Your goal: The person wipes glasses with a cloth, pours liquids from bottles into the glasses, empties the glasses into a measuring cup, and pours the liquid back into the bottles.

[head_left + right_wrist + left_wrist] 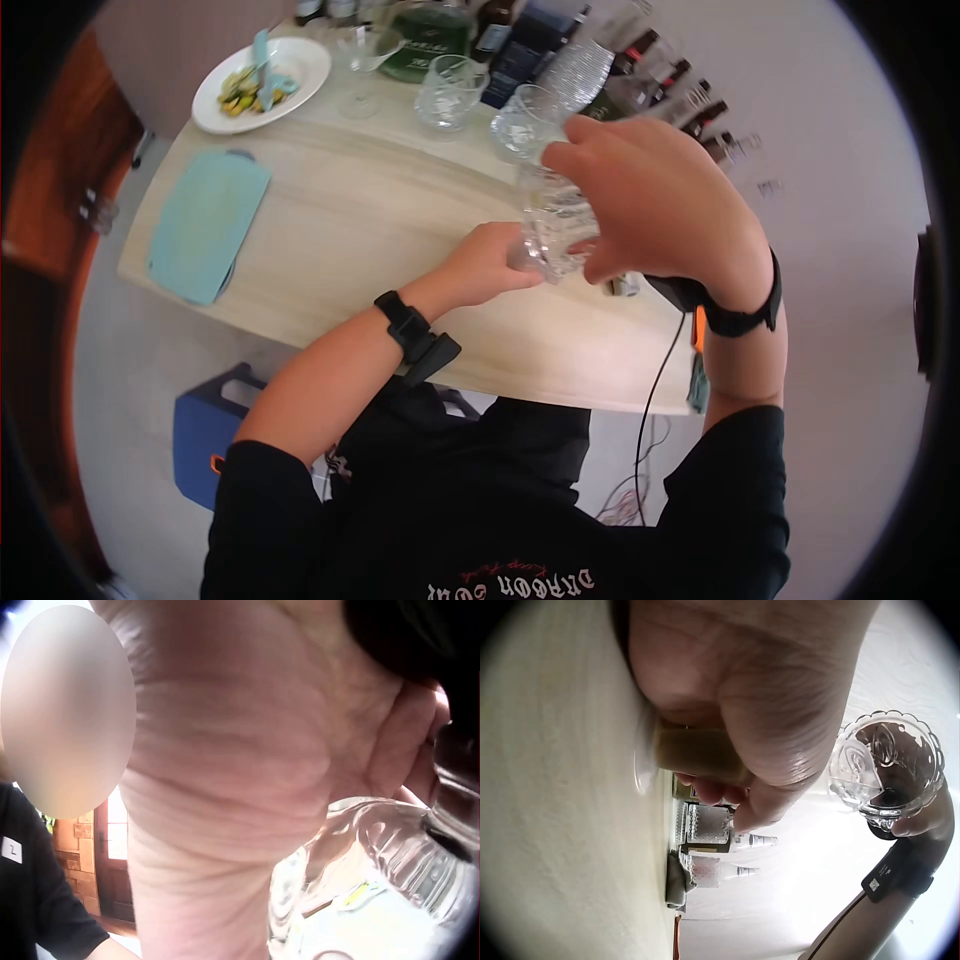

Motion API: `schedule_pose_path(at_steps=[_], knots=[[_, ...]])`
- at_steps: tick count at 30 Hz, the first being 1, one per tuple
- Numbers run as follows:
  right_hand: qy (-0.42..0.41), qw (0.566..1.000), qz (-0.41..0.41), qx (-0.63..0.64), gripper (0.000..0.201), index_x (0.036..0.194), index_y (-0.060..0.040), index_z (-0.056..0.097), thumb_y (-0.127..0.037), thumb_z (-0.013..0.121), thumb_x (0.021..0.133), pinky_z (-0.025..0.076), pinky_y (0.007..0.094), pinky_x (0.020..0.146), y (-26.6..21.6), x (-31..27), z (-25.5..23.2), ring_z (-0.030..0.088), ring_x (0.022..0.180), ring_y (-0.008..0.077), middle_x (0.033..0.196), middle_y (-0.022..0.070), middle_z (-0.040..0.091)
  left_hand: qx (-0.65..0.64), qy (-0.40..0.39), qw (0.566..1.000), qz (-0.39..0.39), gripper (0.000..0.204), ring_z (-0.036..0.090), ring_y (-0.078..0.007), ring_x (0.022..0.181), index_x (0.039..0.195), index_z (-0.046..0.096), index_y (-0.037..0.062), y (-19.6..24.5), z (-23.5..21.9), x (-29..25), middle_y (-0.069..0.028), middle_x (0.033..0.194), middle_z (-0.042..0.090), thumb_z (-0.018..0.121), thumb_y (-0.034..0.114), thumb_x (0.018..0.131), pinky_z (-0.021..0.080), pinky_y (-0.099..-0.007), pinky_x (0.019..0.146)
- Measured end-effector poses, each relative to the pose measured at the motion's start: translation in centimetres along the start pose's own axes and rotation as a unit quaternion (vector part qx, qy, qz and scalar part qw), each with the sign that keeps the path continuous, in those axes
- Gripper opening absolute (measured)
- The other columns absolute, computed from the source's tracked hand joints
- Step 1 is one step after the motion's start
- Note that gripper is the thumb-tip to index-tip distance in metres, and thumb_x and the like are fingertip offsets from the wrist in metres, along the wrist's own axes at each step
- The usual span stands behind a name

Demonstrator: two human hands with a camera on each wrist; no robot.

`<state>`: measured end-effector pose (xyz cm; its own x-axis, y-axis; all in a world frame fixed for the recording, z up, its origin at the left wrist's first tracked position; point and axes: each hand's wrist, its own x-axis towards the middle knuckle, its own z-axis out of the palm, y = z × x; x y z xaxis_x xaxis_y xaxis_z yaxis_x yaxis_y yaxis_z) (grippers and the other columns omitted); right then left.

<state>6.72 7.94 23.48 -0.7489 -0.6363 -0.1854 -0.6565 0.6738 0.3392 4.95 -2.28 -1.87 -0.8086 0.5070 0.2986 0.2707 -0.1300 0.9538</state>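
My right hand (665, 205) grips a clear cut-glass vessel (558, 225) over the right of the table. In the left wrist view this cut-glass vessel (922, 761) is tilted, its scalloped rim turned toward the camera, with clear ice-like pieces (855, 771) inside. My left hand (485, 265) is low at the table, its fingers curled round a small glass (643, 761) with a brownish band (697, 754). The hand hides most of that glass. In the right wrist view, the palm (240, 742) covers much of the vessel's clear wall (330, 862).
Empty-looking glasses (450, 95) and several bottles (490, 30) line the table's back edge. A white plate (315, 65) of sliced food with blue-handled tongs (263, 70) stands back left. A teal cutting board (208, 225) lies at left. A black cable (655, 390) hangs at right.
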Motion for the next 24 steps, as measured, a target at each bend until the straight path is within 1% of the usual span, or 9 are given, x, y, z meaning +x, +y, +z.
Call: schedule_pose_path(at_steps=[5,7,8,10,14,16,19,21,24], knots=[[-0.069,0.997,0.024,-0.002,0.045,0.089,-0.0047,0.066,-0.017,0.087,0.051,0.053,0.04,0.073,-0.3,0.7,-0.4,0.065,0.088,0.0316,0.088,0.0096,0.063,-0.068,-0.039,0.992,-0.1,0.038,0.063,-0.0136,0.097,0.115,0.065,0.0049,0.9,-0.4,-0.4,-0.0052,0.113,0.065,0.081,0.02,0.084,0.051,-0.0315,0.085],[0.032,1.0,0.0,0.0,0.034,0.077,-0.0039,0.068,-0.016,0.086,0.052,0.053,0.0397,0.066,0.7,0.1,1.8,0.066,0.079,0.0316,0.08,0.0093,0.065,0.161,-0.007,0.985,0.067,0.034,0.062,-0.0131,0.095,0.11,0.064,0.005,0.6,-0.4,-0.3,-0.0027,0.108,0.065,0.078,0.026,0.087,0.05,-0.0297,0.081],[0.053,0.998,-0.02,-0.002,0.03,0.072,-0.0036,0.068,-0.015,0.085,0.051,0.052,0.0394,0.062,0.7,0.1,2.3,0.066,0.075,0.0315,0.075,0.01,0.065,0.168,-0.023,0.983,0.066,0.034,0.062,-0.0131,0.095,0.11,0.064,0.005,0.8,-0.5,-0.4,-0.0027,0.108,0.065,0.078,0.026,0.087,0.05,-0.0297,0.081],[0.097,0.994,-0.041,0.019,0.023,0.056,-0.0031,0.065,-0.012,0.083,0.045,0.048,0.0373,0.051,0.6,0.0,1.8,0.062,0.061,0.031,0.058,0.0122,0.059,-0.004,-0.023,0.995,-0.1,0.05,0.064,-0.0176,0.105,0.126,0.059,0.0039,1.8,-0.6,-0.5,-0.0088,0.118,0.066,0.079,0.018,0.083,0.052,-0.0351,0.09],[-0.04,0.998,-0.001,0.038,0.019,0.049,-0.0043,0.06,-0.009,0.076,0.04,0.041,0.0354,0.046,0.4,0.2,0.4,0.053,0.053,0.0294,0.051,0.0113,0.051,0.031,-0.034,0.987,-0.152,0.043,0.062,-0.0199,0.111,0.121,0.061,0.0031,0.4,-0.9,-0.9,-0.0079,0.118,0.066,0.077,0.023,0.087,0.049,-0.0372,0.094],[-0.089,0.996,0.009,0.003,0.015,0.062,-0.0109,0.069,-0.014,0.078,0.05,0.045,0.0335,0.053,0.0,0.2,-0.9,0.059,0.059,0.0269,0.062,0.0065,0.061,0.179,-0.066,0.966,-0.178,0.039,0.061,-0.0207,0.112,0.117,0.063,0.0019,0.3,-1.1,-0.8,-0.0075,0.116,0.067,0.075,0.027,0.089,0.047,-0.037,0.096],[-0.113,0.993,0.016,-0.03,0.014,0.073,-0.0176,0.077,-0.019,0.081,0.06,0.048,0.0321,0.059,0.1,-0.4,0.3,0.064,0.065,0.0234,0.07,0.0003,0.069,0.078,-0.058,0.944,-0.314,0.038,0.06,-0.0188,0.111,0.116,0.065,0.0017,1.9,-1.1,-0.9,-0.007,0.114,0.067,0.073,0.03,0.091,0.047,-0.0345,0.094],[0.101,0.988,-0.1,-0.059,0.014,0.073,-0.0184,0.077,-0.022,0.083,0.061,0.047,0.0333,0.06,0.8,-2.2,1.0,0.064,0.066,0.0216,0.068,-0.002,0.068,0.047,-0.06,0.964,-0.256,0.039,0.06,-0.0186,0.109,0.116,0.066,0.0021,1.4,-1.0,-1.1,-0.0064,0.113,0.067,0.074,0.03,0.09,0.047,-0.0344,0.093],[0.039,0.992,-0.11,-0.039,0.021,0.078,-0.0176,0.078,-0.024,0.086,0.059,0.051,0.0361,0.061,0.5,-1.8,-0.1,0.067,0.071,0.0227,0.072,-0.0014,0.07,0.033,-0.056,0.977,-0.201,0.038,0.06,-0.0182,0.107,0.114,0.067,0.0021,-0.5,-1.7,-1.4,-0.0053,0.113,0.067,0.074,0.029,0.089,0.048,-0.0342,0.091]])
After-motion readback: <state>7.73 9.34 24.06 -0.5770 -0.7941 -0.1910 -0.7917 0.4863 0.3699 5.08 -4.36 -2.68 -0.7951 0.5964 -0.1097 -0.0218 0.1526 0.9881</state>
